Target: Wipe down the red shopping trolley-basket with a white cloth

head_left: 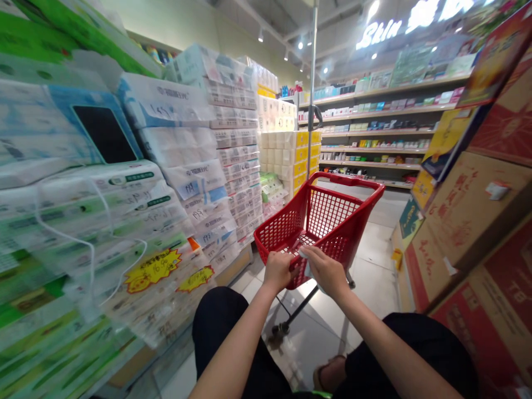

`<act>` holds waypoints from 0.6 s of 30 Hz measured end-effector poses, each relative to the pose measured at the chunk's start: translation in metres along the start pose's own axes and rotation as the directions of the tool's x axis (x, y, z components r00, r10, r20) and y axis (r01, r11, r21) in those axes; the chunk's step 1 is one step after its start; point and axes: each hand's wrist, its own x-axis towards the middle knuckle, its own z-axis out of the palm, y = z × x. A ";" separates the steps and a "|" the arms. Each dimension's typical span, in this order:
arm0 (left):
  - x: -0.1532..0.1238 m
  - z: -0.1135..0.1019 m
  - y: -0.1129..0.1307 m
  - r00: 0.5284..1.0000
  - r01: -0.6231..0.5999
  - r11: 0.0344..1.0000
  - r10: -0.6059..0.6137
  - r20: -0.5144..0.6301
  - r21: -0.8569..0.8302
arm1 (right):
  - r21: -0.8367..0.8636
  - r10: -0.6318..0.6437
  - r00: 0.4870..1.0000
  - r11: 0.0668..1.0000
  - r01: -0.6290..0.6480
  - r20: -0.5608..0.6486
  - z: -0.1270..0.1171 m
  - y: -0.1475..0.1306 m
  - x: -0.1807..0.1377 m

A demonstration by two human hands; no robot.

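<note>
Head view: from where I stand, a person with bare forearms leans over a red plastic shopping cart with square-holed basket walls, between stacked goods on both sides.
Cart: upright on the pale tiled floor, right in front of the person, on grey metal legs with dark casters; its handle end points away.
Left hand: the left hand is bent at the basket's near rim, fingers curled downward; I cannot tell whether it grips the rim.
Right hand: the right hand is closed on a thin pale piece at the same rim, just beside the other; what that piece is, I cannot make out.
Knees: dark trousers to either side of the forearms.
Packs: white and green plastic-wrapped packs, piled high on the left, with yellow starburst price tags.
Device: a flat black-screened device leans against the packs; a white cable trails below.
Cartons: brown and red cardboard cartons, stacked on the right.
Shelves: long pale shelves of small goods, well behind the cart.
</note>
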 end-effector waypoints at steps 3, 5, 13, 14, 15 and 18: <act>0.006 0.004 -0.002 1.000 -0.016 1.000 0.016 0.014 0.009 | 0.028 -0.085 0.996 0.996 0.084 0.025 0.002 -0.006 0.001; 0.010 0.007 -0.005 1.000 -0.025 1.000 0.025 0.018 0.011 | 0.006 -0.113 0.993 0.994 0.113 0.034 0.000 0.001 0.006; 0.034 0.022 -0.018 1.000 -0.001 1.000 0.001 -0.011 0.027 | -0.154 0.088 0.996 0.984 -0.091 -0.027 -0.010 0.076 0.038; 0.037 0.025 -0.019 1.000 0.000 1.000 0.000 -0.013 0.023 | -0.167 0.116 0.993 0.979 -0.119 -0.028 -0.010 0.084 0.041; 0.041 0.027 -0.021 1.000 0.000 1.000 0.000 -0.013 0.016 | -0.176 0.137 0.990 0.974 -0.139 -0.025 -0.009 0.092 0.045; 0.055 0.035 -0.024 1.000 -0.005 1.000 0.005 -0.009 -0.017 | -0.180 0.172 0.985 0.969 -0.171 -0.011 -0.002 0.108 0.058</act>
